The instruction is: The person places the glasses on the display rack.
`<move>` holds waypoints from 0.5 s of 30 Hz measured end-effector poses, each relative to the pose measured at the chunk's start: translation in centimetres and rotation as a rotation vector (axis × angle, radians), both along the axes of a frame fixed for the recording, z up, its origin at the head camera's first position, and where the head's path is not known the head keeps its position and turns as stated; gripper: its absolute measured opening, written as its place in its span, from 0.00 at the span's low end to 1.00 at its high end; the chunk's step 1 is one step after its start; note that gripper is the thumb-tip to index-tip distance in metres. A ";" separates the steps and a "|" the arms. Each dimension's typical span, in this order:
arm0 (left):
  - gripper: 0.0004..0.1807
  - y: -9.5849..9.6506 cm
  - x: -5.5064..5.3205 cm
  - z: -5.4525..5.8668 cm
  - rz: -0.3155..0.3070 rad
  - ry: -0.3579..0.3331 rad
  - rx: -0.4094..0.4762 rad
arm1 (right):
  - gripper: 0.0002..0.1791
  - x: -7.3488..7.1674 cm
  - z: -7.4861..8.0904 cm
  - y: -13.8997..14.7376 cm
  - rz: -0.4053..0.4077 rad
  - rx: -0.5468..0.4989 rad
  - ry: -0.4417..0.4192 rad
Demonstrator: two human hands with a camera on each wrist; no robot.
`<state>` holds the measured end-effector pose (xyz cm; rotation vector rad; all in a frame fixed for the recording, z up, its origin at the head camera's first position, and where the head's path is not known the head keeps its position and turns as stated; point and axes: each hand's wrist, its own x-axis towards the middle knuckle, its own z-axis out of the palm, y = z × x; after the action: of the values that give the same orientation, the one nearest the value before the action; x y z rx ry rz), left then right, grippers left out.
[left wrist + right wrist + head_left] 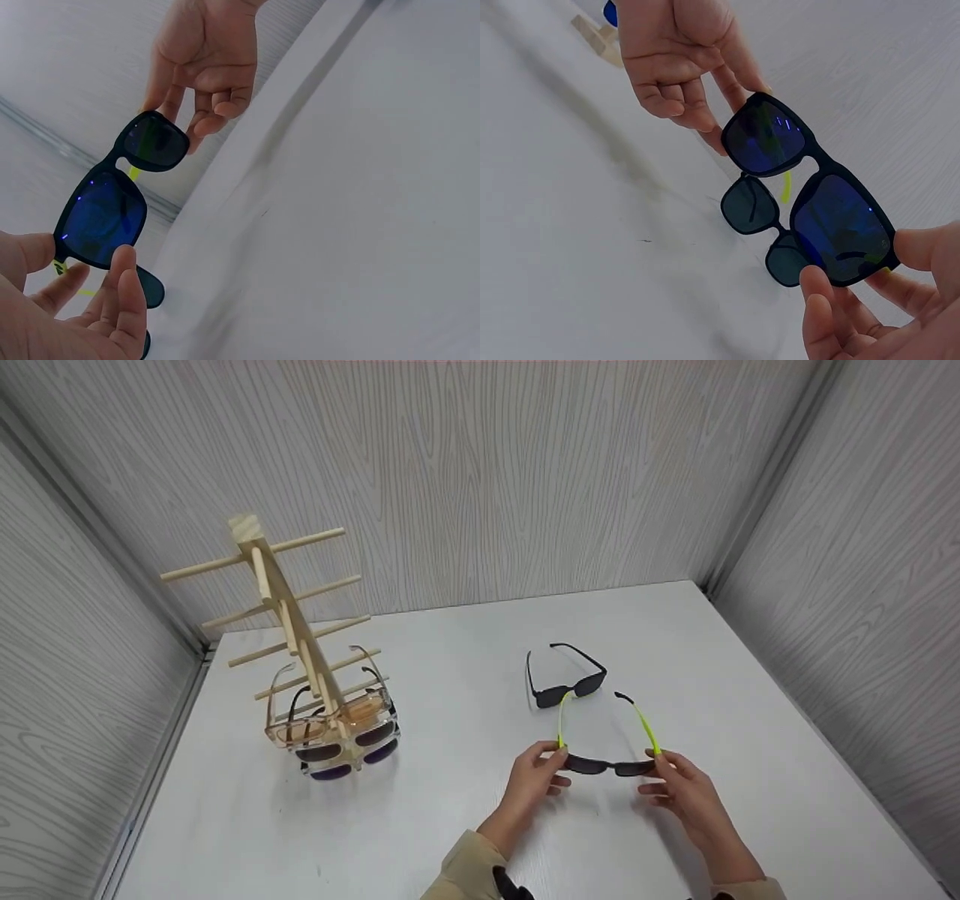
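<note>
A pair of sunglasses (588,766) with a black front, dark bluish lenses and neon yellow temples is held above the table by both hands. My left hand (531,781) pinches the left end of the frame near the hinge. At the opposite end, my right hand (686,795) pinches the other hinge corner. The temples are unfolded and point away from me. Just beyond lies a second pair, all-black sunglasses (589,685), with temples spread. In the right wrist view these black sunglasses (748,206) show behind the held pair.
On the left stands a wooden display rack (285,607) with several bare pegs. Several glasses (315,751), clear-framed among them, hang on its lower pegs. Wood-grain panels (465,480) enclose the white table (465,660) at the back and sides.
</note>
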<state>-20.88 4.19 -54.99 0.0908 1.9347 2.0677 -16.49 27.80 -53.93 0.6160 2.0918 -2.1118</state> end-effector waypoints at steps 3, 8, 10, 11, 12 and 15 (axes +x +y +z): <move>0.18 -0.4 0.1 0.0 0.008 -0.005 0.003 | 0.26 -0.2 -0.2 -0.4 0.000 0.001 -0.001; 0.18 -1.2 0.4 0.8 0.027 0.005 0.002 | 0.24 -0.5 -0.3 -1.0 0.002 0.001 0.008; 0.19 -1.4 0.4 0.8 0.030 -0.002 -0.002 | 0.24 -0.6 -0.2 -1.2 0.005 0.004 0.007; 0.19 -1.5 0.5 0.8 0.029 -0.006 -0.001 | 0.25 -0.6 -0.2 -1.3 0.006 0.004 0.006; 0.20 -1.6 0.3 0.4 0.030 -0.010 0.001 | 0.25 -0.7 -0.1 -1.5 0.009 0.004 0.005; 0.21 -2.0 0.3 0.1 0.031 -0.029 0.009 | 0.27 -0.7 0.0 -1.8 0.023 0.002 0.011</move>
<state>-20.54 2.24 -54.90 0.0325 1.9215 2.0864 -17.20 26.03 -53.93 0.5793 2.0973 -2.1057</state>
